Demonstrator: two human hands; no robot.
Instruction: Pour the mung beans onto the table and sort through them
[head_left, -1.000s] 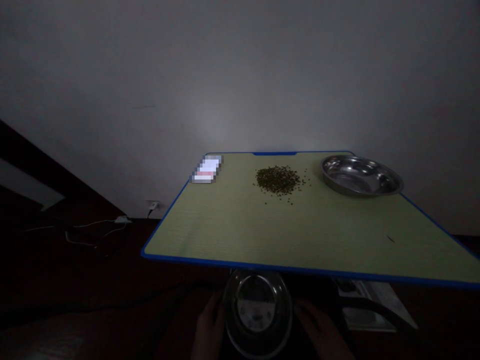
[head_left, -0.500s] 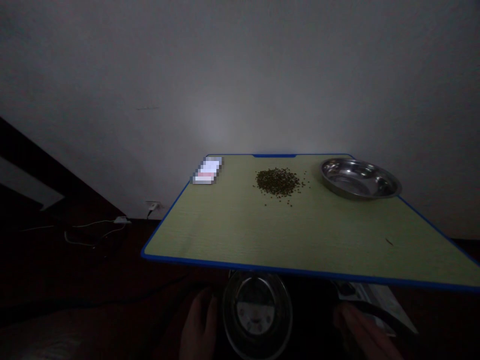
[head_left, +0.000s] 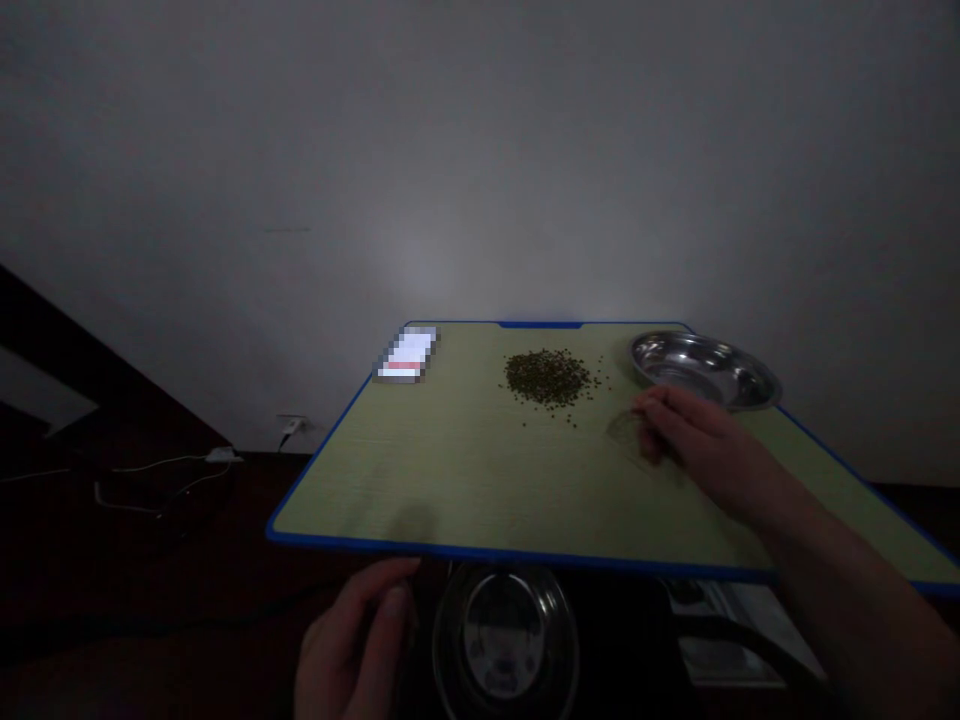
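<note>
Head view, and from where I stand the pile of small, dark grains (head_left: pixel 547 378) lies loose on the pale, fine-streaked tabletop (head_left: pixel 465 480), left of a shiny, flared metal bowl (head_left: pixel 739 378). Close by that bowl's near rim, the right hand (head_left: pixel 694 435) has its fingers pinched narrow; I can't tell whether they grip anything. Below the blue edging (head_left: pixel 480 552), the left hand (head_left: pixel 356 635) curls loosely, thumb and forefinger slightly apart, beside a deeper round steel bowl (head_left: pixel 450 650), its inside too dim to read.
</note>
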